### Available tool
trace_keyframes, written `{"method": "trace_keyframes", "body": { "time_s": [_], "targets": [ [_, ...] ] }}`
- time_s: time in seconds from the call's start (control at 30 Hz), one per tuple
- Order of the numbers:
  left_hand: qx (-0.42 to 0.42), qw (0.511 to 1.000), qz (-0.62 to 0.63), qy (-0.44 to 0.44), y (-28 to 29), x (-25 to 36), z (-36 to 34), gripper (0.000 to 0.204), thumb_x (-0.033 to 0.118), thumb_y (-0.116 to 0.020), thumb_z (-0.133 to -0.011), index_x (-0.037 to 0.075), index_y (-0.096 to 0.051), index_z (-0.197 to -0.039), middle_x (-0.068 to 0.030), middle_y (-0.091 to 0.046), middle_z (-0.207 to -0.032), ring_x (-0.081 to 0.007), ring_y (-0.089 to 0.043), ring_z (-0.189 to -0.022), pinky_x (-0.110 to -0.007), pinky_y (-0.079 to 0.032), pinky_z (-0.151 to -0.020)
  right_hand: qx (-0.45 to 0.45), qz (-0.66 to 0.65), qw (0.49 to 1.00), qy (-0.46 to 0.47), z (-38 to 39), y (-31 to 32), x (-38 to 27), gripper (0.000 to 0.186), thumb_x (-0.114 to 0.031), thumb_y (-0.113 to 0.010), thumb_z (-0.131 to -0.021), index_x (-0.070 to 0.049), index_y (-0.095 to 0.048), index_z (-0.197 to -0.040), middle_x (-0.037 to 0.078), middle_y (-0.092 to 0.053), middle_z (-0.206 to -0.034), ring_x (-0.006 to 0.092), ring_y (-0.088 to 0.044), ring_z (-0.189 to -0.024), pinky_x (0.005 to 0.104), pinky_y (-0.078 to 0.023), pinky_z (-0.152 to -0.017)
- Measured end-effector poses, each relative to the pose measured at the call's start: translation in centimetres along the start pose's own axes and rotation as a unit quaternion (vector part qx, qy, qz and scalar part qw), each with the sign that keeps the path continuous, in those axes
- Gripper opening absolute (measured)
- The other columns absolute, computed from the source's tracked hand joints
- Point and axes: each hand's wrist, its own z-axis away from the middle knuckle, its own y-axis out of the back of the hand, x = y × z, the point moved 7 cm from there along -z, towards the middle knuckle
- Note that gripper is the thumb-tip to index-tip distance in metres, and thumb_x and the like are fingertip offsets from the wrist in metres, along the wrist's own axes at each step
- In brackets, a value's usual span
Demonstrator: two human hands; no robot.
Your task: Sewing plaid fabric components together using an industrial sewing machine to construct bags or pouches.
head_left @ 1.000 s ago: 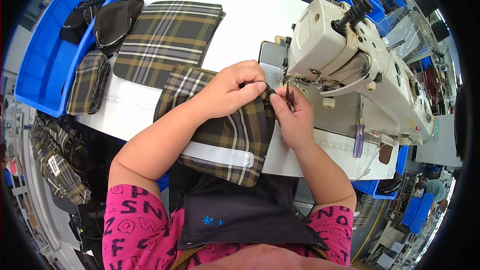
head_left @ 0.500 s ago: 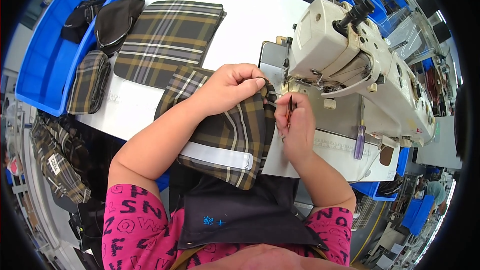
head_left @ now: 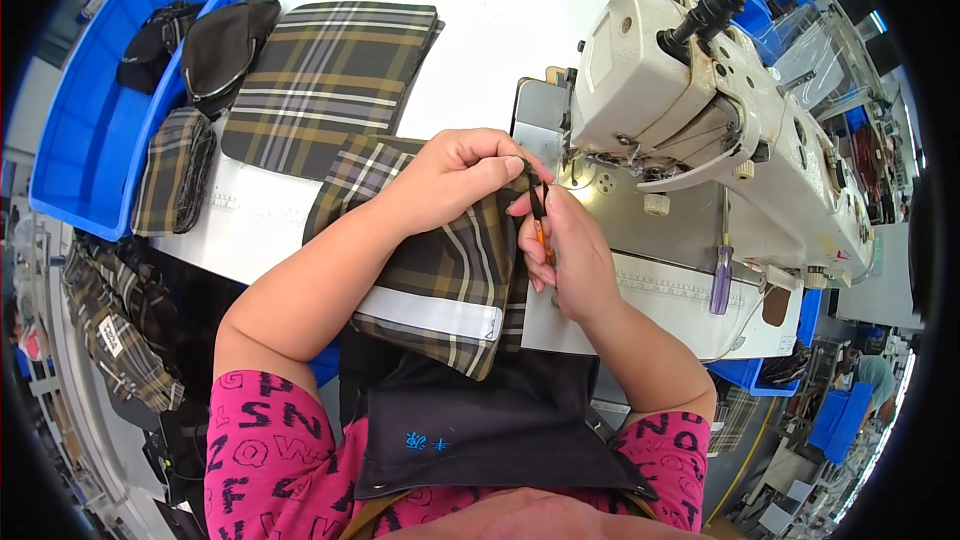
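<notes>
A plaid fabric piece [head_left: 430, 260] with a white strip [head_left: 430, 313] across its lower part hangs over the table's near edge. My left hand [head_left: 465, 175] pinches its upper right edge between thumb and fingers. Close beside it, my right hand [head_left: 570, 250] is closed round a small dark-tipped tool with an orange part [head_left: 540, 215], which looks like thread snips or tweezers. The tool's tip meets the fabric edge at my left fingertips. Just right of both hands stands a white sewing machine [head_left: 690, 90], its needle area lit.
Flat plaid pieces [head_left: 325, 80] lie on the white table [head_left: 490, 30]. To the left are a blue bin [head_left: 90, 130], a dark pouch [head_left: 228, 50] and a folded plaid bundle [head_left: 175, 170]. A purple-handled screwdriver [head_left: 720, 285] rests by the machine.
My right hand has moved left, from beside the needle area to my left fingertips, bringing the tool to the fabric edge. My left hand keeps its pinch with little movement.
</notes>
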Motion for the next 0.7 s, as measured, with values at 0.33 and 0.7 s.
{"method": "trace_keyframes", "body": {
  "time_s": [0.33,0.7],
  "targets": [
    [-0.03,0.999,0.044,0.012,-0.44,0.06,0.19,0.025,0.01,-0.052,-0.103,-0.002,-0.072,-0.112,-0.0048,-0.072,-0.098,-0.0097,-0.061,-0.085,-0.029,-0.051,-0.085,-0.001,0.0,1.0,0.01,-0.23,-0.09,0.07,0.048,-0.04,-0.031,-0.112,0.002,-0.054,-0.109,-0.003,-0.042,-0.066,0.0055,-0.038,-0.048,0.0222,-0.039,-0.045],
    [-0.032,0.999,0.028,0.006,-0.52,-0.22,-0.1,0.027,0.014,-0.053,-0.103,-0.001,-0.072,-0.114,-0.0049,-0.072,-0.104,-0.0108,-0.062,-0.093,-0.03,-0.049,-0.09,0.017,-0.023,0.999,0.028,-0.07,0.15,-0.07,0.043,-0.035,-0.03,-0.113,0.0,-0.054,-0.106,-0.003,-0.043,-0.067,0.0048,-0.038,-0.05,0.0215,-0.038,-0.047]
  ]
}}
